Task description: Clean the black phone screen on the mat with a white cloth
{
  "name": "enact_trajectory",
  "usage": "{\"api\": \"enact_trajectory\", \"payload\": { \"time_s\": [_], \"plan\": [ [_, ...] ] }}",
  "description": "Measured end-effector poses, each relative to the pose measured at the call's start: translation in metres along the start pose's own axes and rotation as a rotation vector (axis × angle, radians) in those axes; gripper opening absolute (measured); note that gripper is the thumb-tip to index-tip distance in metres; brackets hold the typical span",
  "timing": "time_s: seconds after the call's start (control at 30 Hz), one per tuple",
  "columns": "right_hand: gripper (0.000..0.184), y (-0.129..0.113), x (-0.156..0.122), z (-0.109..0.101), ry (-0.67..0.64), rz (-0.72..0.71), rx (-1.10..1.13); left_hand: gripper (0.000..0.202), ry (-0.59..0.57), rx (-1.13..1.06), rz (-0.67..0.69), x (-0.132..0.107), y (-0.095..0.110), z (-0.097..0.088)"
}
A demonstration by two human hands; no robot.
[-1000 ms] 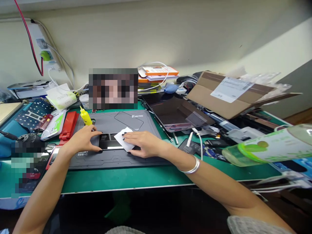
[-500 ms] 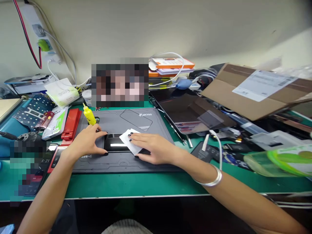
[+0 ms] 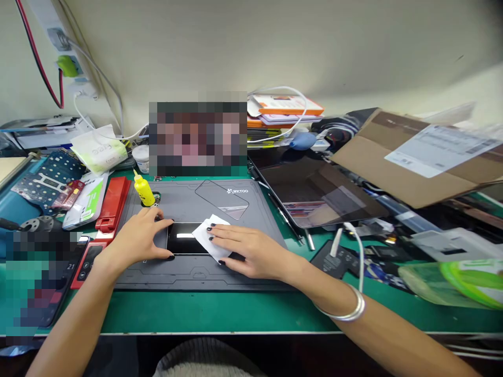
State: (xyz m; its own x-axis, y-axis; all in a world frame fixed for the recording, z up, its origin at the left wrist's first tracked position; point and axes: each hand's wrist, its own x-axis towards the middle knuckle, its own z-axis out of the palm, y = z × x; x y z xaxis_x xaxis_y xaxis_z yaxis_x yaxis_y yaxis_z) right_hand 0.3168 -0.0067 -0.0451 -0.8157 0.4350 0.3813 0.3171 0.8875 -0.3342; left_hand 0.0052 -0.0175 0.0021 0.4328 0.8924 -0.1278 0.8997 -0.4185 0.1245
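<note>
Glossy black rectangular glass panel (image 3: 185, 244) lies flat on a grey WKTOO work mat (image 3: 176, 201), the left hand (image 3: 135, 243) resting open against its left end, fingers uncurled, and the right hand (image 3: 249, 252) lying flat, pressing a white paper wipe (image 3: 206, 236) onto its right end.

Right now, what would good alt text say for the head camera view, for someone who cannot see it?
Two bare hands work on a grey WKTOO mat: the left hand rests against a glossy black screen while the right hand presses a white wipe onto it. A yellow bottle stands nearby, and a dark tablet lies to the right.
</note>
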Motion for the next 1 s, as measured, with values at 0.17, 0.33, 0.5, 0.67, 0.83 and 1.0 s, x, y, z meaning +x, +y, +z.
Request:
{"api": "enact_trajectory", "payload": {
  "time_s": [0.17,0.33,0.5,0.67,0.83,1.0],
  "plan": [
    [0.034,0.0043,-0.0004,0.0004,0.011,0.012,-0.034,0.069,-0.012,0.011,0.000,0.0009,0.0007,-0.0018],
    [0.032,0.0040,-0.0012,-0.0014,0.006,0.006,-0.056,0.068,-0.007,0.020,0.005,0.0011,-0.0001,-0.0009],
    [0.033,0.0051,0.0007,-0.0021,-0.013,0.009,-0.045,0.070,-0.017,0.024,0.007,0.0008,-0.0016,-0.0015],
    [0.033,0.0066,0.0031,-0.0002,-0.004,-0.008,-0.070,0.069,-0.011,0.015,0.009,0.0005,-0.0035,-0.0015],
    [0.035,0.0061,0.0006,-0.0002,0.000,-0.021,-0.071,0.067,0.013,0.008,0.022,0.0003,-0.0050,0.0003],
    [0.037,0.0047,-0.0001,-0.0035,-0.025,0.017,-0.066,0.068,0.026,0.014,0.035,0.0006,-0.0053,-0.0005]
  ]
}}
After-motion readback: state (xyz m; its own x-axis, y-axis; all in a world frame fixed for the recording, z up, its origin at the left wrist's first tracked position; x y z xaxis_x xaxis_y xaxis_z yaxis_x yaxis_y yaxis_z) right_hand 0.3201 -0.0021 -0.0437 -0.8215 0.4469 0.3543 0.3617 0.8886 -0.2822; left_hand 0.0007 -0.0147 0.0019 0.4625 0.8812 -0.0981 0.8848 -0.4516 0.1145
